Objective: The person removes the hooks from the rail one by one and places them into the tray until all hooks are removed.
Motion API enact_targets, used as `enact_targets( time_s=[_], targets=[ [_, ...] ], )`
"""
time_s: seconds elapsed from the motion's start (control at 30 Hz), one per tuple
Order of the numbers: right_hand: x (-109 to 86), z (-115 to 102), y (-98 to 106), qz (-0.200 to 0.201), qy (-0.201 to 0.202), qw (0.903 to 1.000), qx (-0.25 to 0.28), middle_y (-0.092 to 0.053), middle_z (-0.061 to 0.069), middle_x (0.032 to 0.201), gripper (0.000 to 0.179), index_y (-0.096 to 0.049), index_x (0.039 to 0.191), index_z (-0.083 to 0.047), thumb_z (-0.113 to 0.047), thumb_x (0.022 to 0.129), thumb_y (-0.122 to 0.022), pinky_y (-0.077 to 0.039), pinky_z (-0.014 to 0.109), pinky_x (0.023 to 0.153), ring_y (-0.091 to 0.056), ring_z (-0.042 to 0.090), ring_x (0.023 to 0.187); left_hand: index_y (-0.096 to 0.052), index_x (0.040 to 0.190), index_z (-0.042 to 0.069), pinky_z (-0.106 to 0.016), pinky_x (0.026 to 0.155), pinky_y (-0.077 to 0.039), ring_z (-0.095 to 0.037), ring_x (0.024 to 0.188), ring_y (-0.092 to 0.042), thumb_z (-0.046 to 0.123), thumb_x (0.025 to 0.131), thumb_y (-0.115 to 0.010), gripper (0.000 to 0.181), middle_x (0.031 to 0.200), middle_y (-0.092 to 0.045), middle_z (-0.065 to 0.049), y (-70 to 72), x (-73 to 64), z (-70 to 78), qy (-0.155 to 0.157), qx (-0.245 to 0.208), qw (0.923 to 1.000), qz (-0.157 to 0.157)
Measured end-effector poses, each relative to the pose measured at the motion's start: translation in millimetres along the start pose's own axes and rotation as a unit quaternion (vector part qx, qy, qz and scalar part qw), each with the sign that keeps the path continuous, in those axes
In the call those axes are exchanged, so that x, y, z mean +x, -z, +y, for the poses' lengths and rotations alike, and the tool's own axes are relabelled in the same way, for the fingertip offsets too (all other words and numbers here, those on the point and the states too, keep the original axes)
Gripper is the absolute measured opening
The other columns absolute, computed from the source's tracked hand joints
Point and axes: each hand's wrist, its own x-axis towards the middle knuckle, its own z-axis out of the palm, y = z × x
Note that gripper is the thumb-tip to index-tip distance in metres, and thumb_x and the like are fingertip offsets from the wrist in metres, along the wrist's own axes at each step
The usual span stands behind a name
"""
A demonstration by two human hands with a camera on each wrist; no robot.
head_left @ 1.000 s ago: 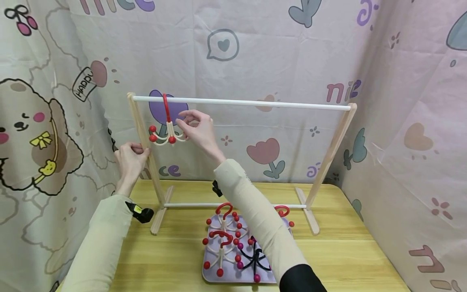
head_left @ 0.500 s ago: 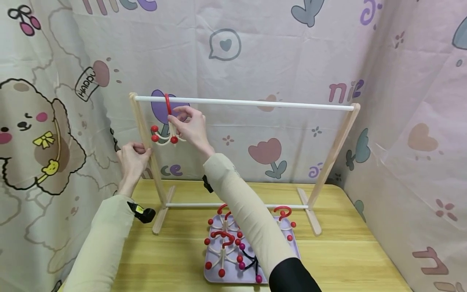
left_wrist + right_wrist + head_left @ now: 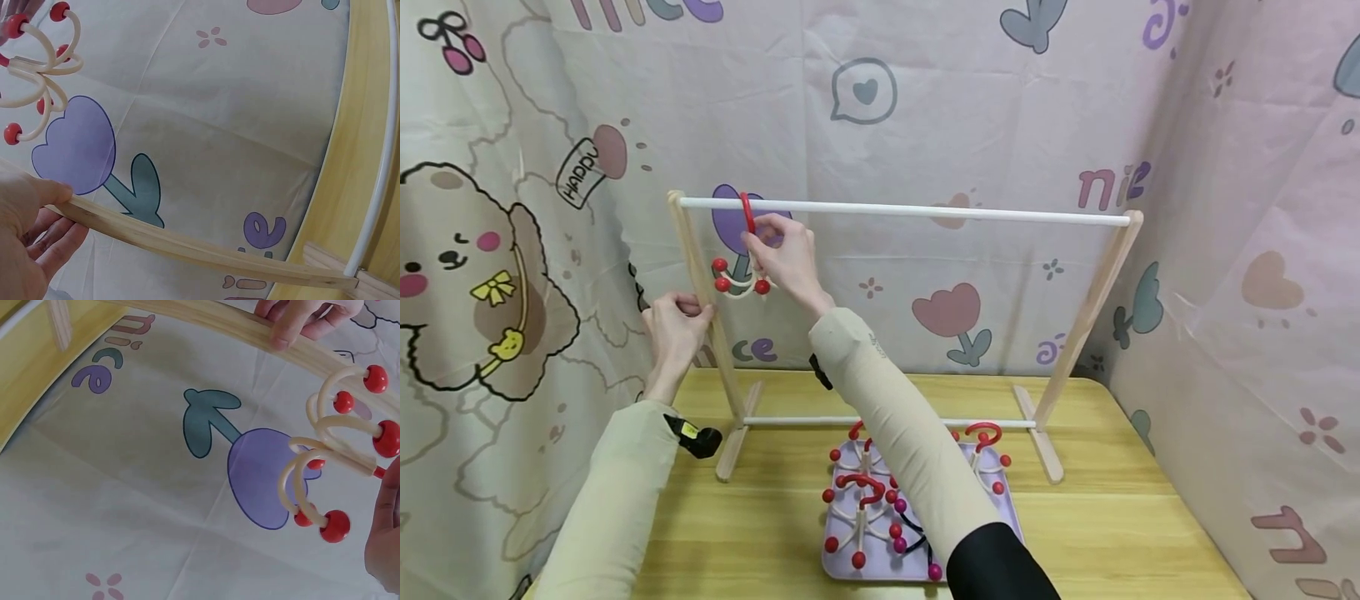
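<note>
A small multi-arm hanger [image 3: 741, 287], with a red hook, curved cream arms and red ball tips, hangs from the left part of the white upper rod [image 3: 880, 210]. My right hand [image 3: 790, 260] pinches it at the lower part of the red hook; the fingertips are partly hidden behind the hand. In the right wrist view the hanger's arms [image 3: 325, 428] spread out beside that hand [image 3: 382, 540]. With thumb and fingers, my left hand [image 3: 676, 333] grips the rack's left wooden post [image 3: 718, 354]. In the left wrist view the thumb lies along this post [image 3: 187, 247].
A lavender tray [image 3: 838, 567] on the wooden table [image 3: 1120, 517] holds several more such hangers [image 3: 859, 525], plus a black one [image 3: 913, 543] with magenta balls, partly covered by the right sleeve. A lower white rod [image 3: 805, 422] joins the rack's feet. Printed cloth [image 3: 880, 133] stands behind.
My right hand has moved left from beside the hanger and now pinches its hook. The hanger stays on the rod near the left end. My left hand keeps its grip on the post.
</note>
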Motion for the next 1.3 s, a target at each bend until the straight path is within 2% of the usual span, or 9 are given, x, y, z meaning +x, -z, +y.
enact_targets(
  time_s=[0.23,0.5,0.63,0.8,0.9,1.0,1.13,1.2,1.3],
  targets=[
    [1.4,-5.7,1.5,0.008,-0.007,0.9999,0.012,-0.075,0.017,0.089,0.019,-0.07,0.108,0.003,-0.008,0.093,-0.07,-0.056,0.017,0.06,-0.074,0.019,0.068,-0.068,0.106,-0.009,-0.05,0.108,-0.029,-0.041,0.12,-0.047,0.014,0.089,-0.072,0.029,0.103,-0.069,-0.032,-2.2,0.1,0.9,-0.005,-0.009,0.9999,0.004],
    [3.0,-9.2,2.4,0.029,0.011,0.9979,0.057,-0.075,0.023,0.09,0.013,-0.069,0.1,0.008,-0.002,0.092,-0.069,-0.061,0.03,0.065,-0.076,0.028,0.072,-0.067,0.106,-0.009,-0.051,0.11,-0.027,-0.042,0.12,-0.045,0.014,0.09,-0.071,0.029,0.102,-0.069,-0.032,-1.8,0.7,3.1,-0.007,-0.011,0.9999,0.004],
    [1.1,-9.7,5.1,0.037,0.012,0.9961,0.079,-0.076,0.023,0.09,0.011,-0.068,0.098,0.008,-0.001,0.092,-0.069,-0.061,0.028,0.066,-0.076,0.031,0.075,-0.066,0.106,-0.009,-0.05,0.111,-0.026,-0.041,0.121,-0.044,0.014,0.09,-0.071,0.029,0.102,-0.069,-0.031,-1.3,0.5,4.4,-0.005,-0.012,0.9999,-0.001],
    [-3.5,-7.1,12.6,0.027,0.001,0.9942,0.104,-0.076,0.023,0.095,0.01,-0.066,0.099,0.007,-0.001,0.093,-0.067,-0.06,0.022,0.069,-0.077,0.025,0.078,-0.066,0.105,-0.009,-0.051,0.11,-0.026,-0.042,0.121,-0.043,0.015,0.09,-0.07,0.029,0.1,-0.068,-0.03,-1.6,0.1,4.5,-0.006,-0.01,0.9999,-0.003],
    [-8.3,-3.5,18.0,0.025,-0.004,0.9917,0.126,-0.076,0.025,0.096,0.01,-0.064,0.097,0.008,0.0,0.092,-0.067,-0.061,0.025,0.071,-0.077,0.025,0.079,-0.066,0.106,-0.009,-0.051,0.11,-0.027,-0.042,0.122,-0.044,0.015,0.09,-0.071,0.029,0.101,-0.069,-0.031,-1.6,-0.9,4.0,-0.002,-0.008,0.9999,-0.005],
    [-13.8,-0.9,24.1,0.028,-0.008,0.9865,0.161,-0.074,0.029,0.096,0.01,-0.063,0.097,0.011,0.004,0.091,-0.066,-0.062,0.032,0.073,-0.077,0.03,0.079,-0.067,0.107,-0.009,-0.05,0.106,-0.03,-0.042,0.121,-0.045,0.016,0.09,-0.071,0.03,0.102,-0.069,-0.029,-1.7,-1.2,3.2,0.001,-0.003,1.0,-0.006],
    [-21.7,1.6,35.0,0.021,-0.014,0.98,0.197,-0.071,0.035,0.099,0.012,-0.062,0.1,0.015,0.007,0.091,-0.065,-0.062,0.043,0.077,-0.076,0.036,0.079,-0.069,0.105,-0.007,-0.039,0.092,-0.038,-0.041,0.11,-0.055,0.017,0.089,-0.072,0.029,0.101,-0.071,-0.029,-1.6,-0.3,1.4,-0.009,0.014,0.9998,0.013],
    [-26.6,2.9,41.2,0.017,-0.016,0.9785,0.205,-0.07,0.037,0.099,0.013,-0.062,0.1,0.016,0.007,0.09,-0.066,-0.061,0.046,0.078,-0.076,0.032,0.076,-0.07,0.103,-0.007,-0.034,0.086,-0.039,-0.04,0.103,-0.061,0.017,0.089,-0.073,0.028,0.1,-0.072,-0.029,-1.1,0.3,0.6,-0.014,0.023,0.9993,0.025],
    [-34.6,5.7,51.2,0.014,-0.023,0.9761,0.216,-0.069,0.039,0.101,0.013,-0.062,0.099,0.016,0.008,0.09,-0.066,-0.061,0.047,0.078,-0.075,0.02,0.069,-0.07,0.104,-0.007,-0.033,0.086,-0.038,-0.039,0.103,-0.061,0.017,0.089,-0.073,0.029,0.101,-0.072,-0.029,-0.5,1.3,0.2,-0.013,0.025,0.9993,0.024]
  ],
)
